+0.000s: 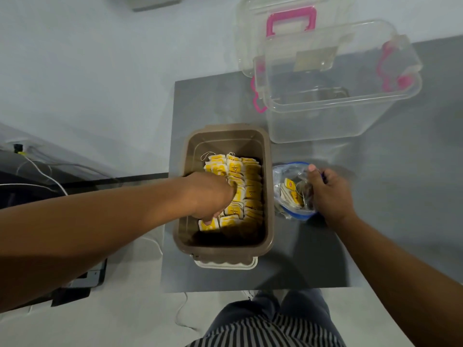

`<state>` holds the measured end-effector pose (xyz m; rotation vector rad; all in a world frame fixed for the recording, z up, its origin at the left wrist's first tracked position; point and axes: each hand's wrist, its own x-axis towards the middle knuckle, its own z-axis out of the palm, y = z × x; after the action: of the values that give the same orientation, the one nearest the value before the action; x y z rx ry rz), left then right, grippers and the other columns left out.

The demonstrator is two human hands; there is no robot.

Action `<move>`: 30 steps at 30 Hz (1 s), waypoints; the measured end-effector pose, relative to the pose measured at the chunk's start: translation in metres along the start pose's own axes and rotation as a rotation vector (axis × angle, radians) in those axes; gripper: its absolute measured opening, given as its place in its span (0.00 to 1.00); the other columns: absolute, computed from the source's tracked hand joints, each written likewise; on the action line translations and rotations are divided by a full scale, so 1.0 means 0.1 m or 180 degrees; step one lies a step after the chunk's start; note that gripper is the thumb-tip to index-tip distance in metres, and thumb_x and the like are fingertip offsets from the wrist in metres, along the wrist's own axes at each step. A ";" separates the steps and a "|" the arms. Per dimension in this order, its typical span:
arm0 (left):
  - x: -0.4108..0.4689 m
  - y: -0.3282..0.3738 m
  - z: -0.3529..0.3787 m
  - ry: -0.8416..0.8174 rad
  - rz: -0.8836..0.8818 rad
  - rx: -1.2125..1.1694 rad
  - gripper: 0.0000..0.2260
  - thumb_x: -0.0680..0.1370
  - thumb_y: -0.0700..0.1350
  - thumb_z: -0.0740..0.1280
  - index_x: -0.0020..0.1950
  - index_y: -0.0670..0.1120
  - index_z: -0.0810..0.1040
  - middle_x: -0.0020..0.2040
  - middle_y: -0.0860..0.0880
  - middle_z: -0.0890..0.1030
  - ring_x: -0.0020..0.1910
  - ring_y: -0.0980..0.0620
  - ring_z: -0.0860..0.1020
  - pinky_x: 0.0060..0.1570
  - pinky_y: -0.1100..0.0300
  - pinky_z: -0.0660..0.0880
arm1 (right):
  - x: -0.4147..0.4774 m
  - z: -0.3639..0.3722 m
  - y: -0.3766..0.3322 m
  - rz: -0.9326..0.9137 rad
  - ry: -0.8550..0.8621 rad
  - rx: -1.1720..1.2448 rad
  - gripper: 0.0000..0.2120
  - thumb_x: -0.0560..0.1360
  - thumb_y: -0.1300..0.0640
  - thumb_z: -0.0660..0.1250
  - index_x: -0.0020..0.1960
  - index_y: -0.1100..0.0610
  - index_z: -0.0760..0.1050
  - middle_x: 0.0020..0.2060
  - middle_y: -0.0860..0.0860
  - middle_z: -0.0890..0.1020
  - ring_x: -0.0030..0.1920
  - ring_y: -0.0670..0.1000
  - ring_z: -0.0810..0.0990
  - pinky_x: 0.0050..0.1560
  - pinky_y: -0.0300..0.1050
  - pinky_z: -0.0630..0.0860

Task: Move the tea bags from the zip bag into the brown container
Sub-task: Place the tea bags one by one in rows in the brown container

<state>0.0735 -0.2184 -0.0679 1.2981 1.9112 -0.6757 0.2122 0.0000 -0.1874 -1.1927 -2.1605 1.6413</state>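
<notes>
The brown container (268, 186) stands open on the grey table, with rows of yellow tea bags (251, 181) standing inside it. My left hand (209, 195) reaches down into the container, its fingers pressed on tea bags in the left row near the front. To the right lies the clear zip bag (281, 175) with a blue seal, holding several tea bags (292, 192). My right hand (328, 194) grips the bag's open edge on its right side, thumb up by the rim.
A clear plastic box with pink latches (335, 96) stands behind the zip bag, its lid (283, 28) leaning behind it. The grey table's (375, 221) left edge runs beside the brown container. White cables (45, 175) lie on the dark surface at left.
</notes>
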 end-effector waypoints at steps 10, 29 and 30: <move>-0.02 0.07 -0.04 -0.0352 -0.0065 0.0327 0.21 0.73 0.52 0.75 0.62 0.45 0.76 0.53 0.47 0.80 0.52 0.46 0.79 0.47 0.52 0.78 | 0.00 0.00 -0.02 -0.0029 0.0075 -0.0141 0.25 0.80 0.40 0.64 0.42 0.63 0.76 0.34 0.60 0.82 0.34 0.56 0.79 0.43 0.59 0.81; -0.02 0.18 -0.03 -0.0257 -0.0270 0.0874 0.15 0.76 0.57 0.70 0.49 0.50 0.68 0.36 0.52 0.67 0.44 0.48 0.73 0.52 0.50 0.76 | -0.05 -0.02 -0.06 -0.0138 0.0004 -0.0115 0.25 0.81 0.42 0.63 0.44 0.66 0.75 0.36 0.61 0.81 0.36 0.53 0.77 0.39 0.51 0.78; -0.01 0.18 -0.03 -0.0253 -0.0274 0.0877 0.14 0.76 0.57 0.70 0.50 0.50 0.70 0.35 0.52 0.67 0.44 0.48 0.73 0.53 0.50 0.76 | -0.06 -0.02 -0.06 -0.0140 0.0006 -0.0106 0.25 0.81 0.42 0.63 0.44 0.66 0.75 0.35 0.59 0.80 0.35 0.53 0.76 0.39 0.49 0.77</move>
<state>0.0900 -0.2106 -0.0660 1.3373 1.8654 -1.0493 0.2139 -0.0030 -0.1796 -1.1466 -2.2053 1.5921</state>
